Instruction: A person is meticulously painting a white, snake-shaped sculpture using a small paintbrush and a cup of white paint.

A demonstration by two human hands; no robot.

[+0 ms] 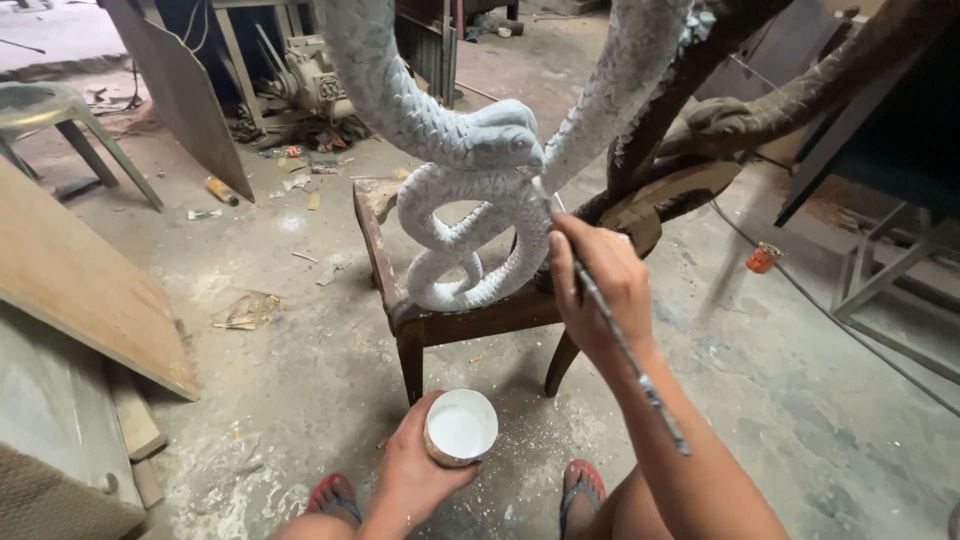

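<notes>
Right hand (600,285) pinches long thin paintbrush (610,325), bristles up-left on white-coated carved snake sculpture (470,200). Left hand (415,470), lower, cups small round bowl of white paint (460,427).

No packages, labels, signs or screens visible.

One white-painted carved snake (470,200) (coiled on stool); one brown unpainted carved snake (760,110) beside it. One wooden stool (440,322). One long paintbrush (610,325). One small cup of white paint (460,427). Two hands: left hand (415,470), right hand (600,280). Two red sandals (333,495). One grey plastic chair (60,115). Two leaning boards (90,285).
</notes>
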